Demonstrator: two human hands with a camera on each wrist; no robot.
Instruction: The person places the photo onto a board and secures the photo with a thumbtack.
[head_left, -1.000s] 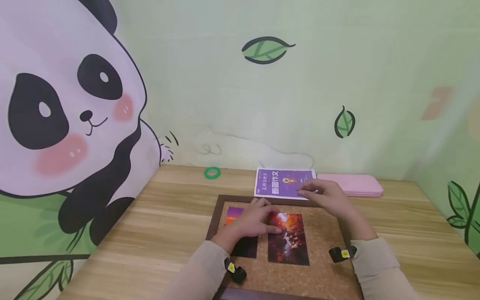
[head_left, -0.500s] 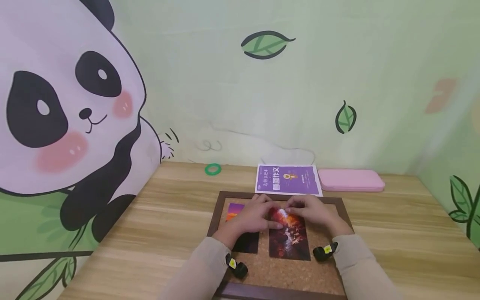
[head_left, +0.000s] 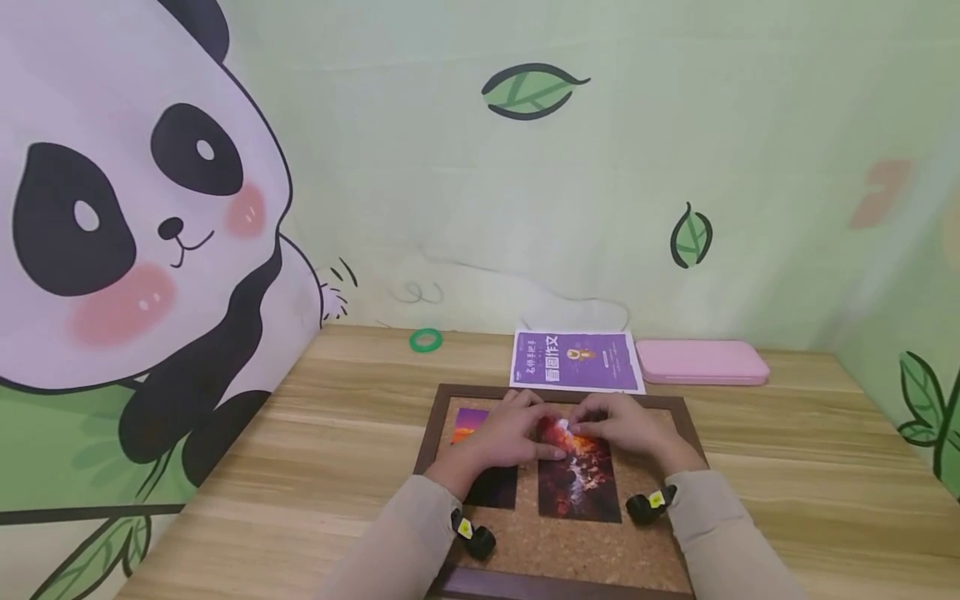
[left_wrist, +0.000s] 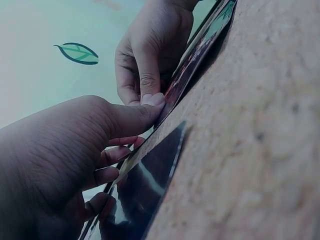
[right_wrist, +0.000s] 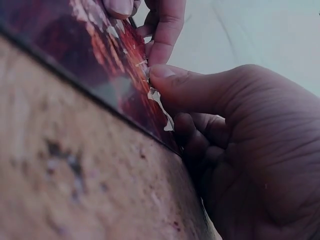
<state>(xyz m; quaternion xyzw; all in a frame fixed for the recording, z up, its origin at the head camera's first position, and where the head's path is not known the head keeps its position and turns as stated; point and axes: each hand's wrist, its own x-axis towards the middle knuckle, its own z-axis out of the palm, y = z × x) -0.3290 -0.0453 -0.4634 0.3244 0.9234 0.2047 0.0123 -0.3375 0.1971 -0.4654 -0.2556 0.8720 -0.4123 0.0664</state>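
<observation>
A framed cork board (head_left: 570,550) lies on the wooden table, with two glossy picture cards on it. My left hand (head_left: 506,433) rests across the board; its thumb (left_wrist: 142,112) presses the red, fiery card (head_left: 581,492), other fingers stretching to the top edge. Partly under this hand is the purple-orange card (head_left: 467,419). My right hand (head_left: 624,427) is at the top of the red card, thumb (right_wrist: 200,90) and forefinger together at its edge, where ragged white patches (right_wrist: 161,107) show. Whatever lies between those fingertips is hidden.
Behind the board lie a purple booklet (head_left: 573,360) and a pink case (head_left: 703,362). A green tape ring (head_left: 426,340) lies at the back left. A wall painted with a panda (head_left: 142,242) bounds the table behind and left.
My right hand has come down and left from above the booklet to the red card's top edge, staying there over the last half second. My left hand has stayed on the board.
</observation>
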